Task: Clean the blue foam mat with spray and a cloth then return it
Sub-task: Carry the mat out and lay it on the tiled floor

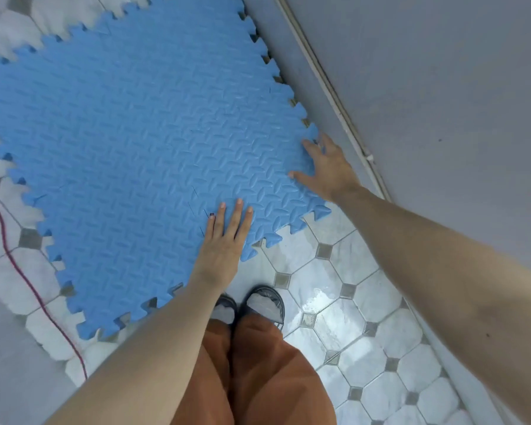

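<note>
Clearly we are handling the mat (129, 142) itself right now, with no spray or cloth anywhere in view. It lies mostly flat on the tiled floor (334, 308), one toothed side close along the grey wall (442, 72), its near corner pointing toward our feet (252, 305)

Our left hand (224, 240) lies flat on the mat's near edge, fingers straight and together, gripping nothing; we judge it is there to press the foam down and keep it from sliding on the glossy tiles. Our right hand (325, 167) is at the corner next to the wall, fingers spread and fairly straight, thumb resting on the top surface. Whether the fingertips hook under the edge we cannot tell, since the foam hides them. That placement suits either nudging the corner snug against the wall or starting to lift it

We cannot say from the surface whether the mat has been wiped. A thin red cord (28, 280) runs over the floor to the left, apart from the mat and out of our way
</note>
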{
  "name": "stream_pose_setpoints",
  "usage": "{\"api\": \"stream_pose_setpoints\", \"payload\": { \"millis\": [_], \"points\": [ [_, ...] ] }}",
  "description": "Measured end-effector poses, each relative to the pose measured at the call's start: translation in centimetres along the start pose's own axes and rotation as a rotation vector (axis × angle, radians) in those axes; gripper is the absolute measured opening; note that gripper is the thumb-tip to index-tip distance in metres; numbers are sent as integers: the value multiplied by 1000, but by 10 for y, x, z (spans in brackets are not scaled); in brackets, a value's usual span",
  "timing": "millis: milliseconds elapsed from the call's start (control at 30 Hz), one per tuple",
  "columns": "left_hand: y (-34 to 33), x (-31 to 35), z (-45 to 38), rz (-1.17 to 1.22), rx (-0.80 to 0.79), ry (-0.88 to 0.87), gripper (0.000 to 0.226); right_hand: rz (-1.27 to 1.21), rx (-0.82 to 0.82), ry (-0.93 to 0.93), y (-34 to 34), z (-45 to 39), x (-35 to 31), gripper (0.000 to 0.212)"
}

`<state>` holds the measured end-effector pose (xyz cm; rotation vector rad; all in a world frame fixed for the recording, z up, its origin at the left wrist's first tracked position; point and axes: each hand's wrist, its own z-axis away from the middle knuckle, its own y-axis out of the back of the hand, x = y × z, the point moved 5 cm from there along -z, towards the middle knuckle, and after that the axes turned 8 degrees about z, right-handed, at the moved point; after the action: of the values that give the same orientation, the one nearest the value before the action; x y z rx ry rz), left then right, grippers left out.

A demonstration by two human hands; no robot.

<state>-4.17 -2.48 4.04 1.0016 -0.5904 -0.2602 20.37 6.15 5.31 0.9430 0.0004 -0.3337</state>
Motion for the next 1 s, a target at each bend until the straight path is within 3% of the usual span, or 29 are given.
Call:
{"api": "stream_pose_setpoints", "payload": {
  "millis": [167,367,500,633,800,1000],
  "points": [
    [-42,-13,-42,-10,-63,56,93,130,-85,42,-53,-24,15,98],
    [-54,-37,-57,100,-97,-96,85,101,-85,-41,-81,-39,15,107],
    [-40,-60,-68,35,-24,131,86,164,-82,-50,-88,-22,17,110],
    [-23,-75,-85,59,-66,367,107,234,0,-122,-84,-18,15,113],
    [-19,-80,-93,147,-118,427,117,176,-29,36,-85,-35,7,114],
    [-9,-71,-84,136,-138,399,112,237,-109,21,-73,-28,7,111]
  ]
}}
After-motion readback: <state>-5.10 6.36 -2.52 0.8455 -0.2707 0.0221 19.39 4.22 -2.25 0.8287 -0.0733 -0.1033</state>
